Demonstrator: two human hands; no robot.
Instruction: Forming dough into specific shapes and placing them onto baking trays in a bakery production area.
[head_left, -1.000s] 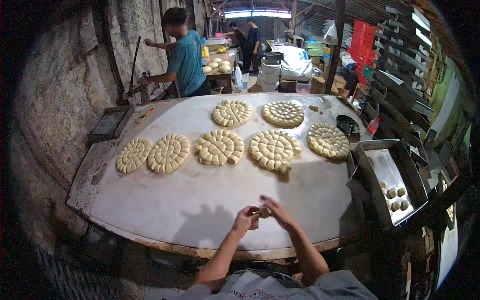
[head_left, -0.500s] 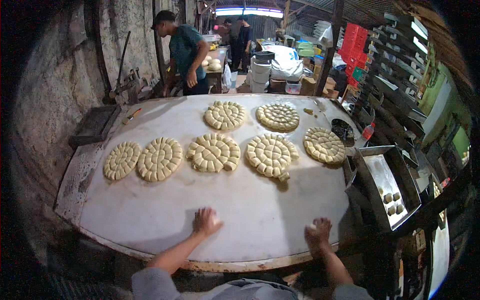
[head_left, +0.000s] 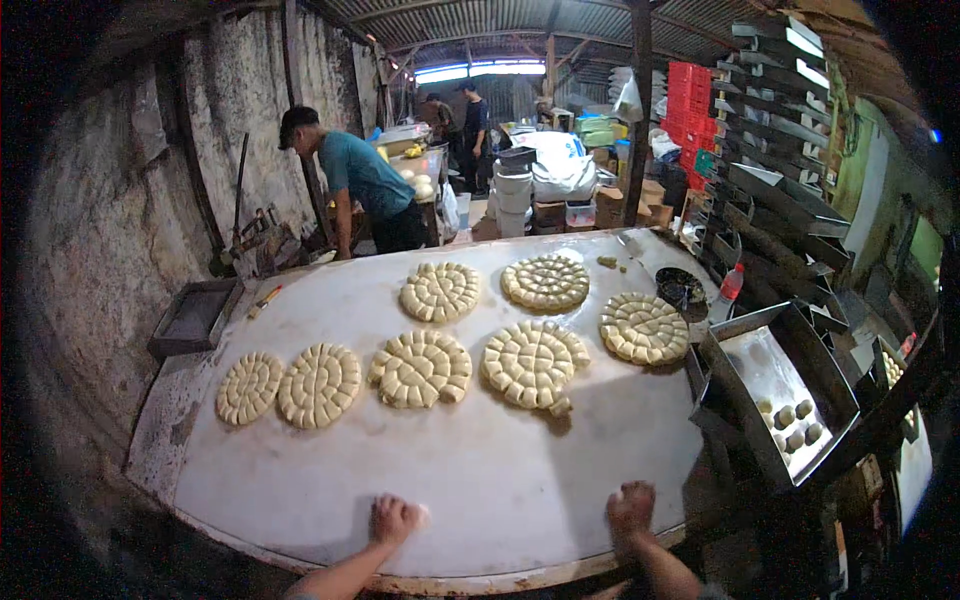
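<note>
My left hand [head_left: 397,518] is on the near part of the white tabletop [head_left: 490,480], its fingers curled in. A pale bit that looks like dough [head_left: 424,516] shows at its thumb side. Farther right, my right hand [head_left: 631,508] rests on the table with curled fingers, and what lies under it is hidden. Beyond both hands lie several flat rounds of dough cut into small chunks. The nearest ones are a round [head_left: 530,364] with a loose piece [head_left: 560,407] at its edge, and another round [head_left: 420,370] to its left.
On the right stands a metal tray [head_left: 712,350] holding several small dough balls [head_left: 795,440]. Behind it are a red-capped bottle [head_left: 733,282] and a dark round pan [head_left: 680,290]. A brush [head_left: 264,302] lies far left near a dark tray [head_left: 198,315]. A person [head_left: 360,180] bends beyond the table.
My head view has tilted up, so the table sits lower in the picture. My fingers look more curled than before. The person beyond the table bends farther forward.
</note>
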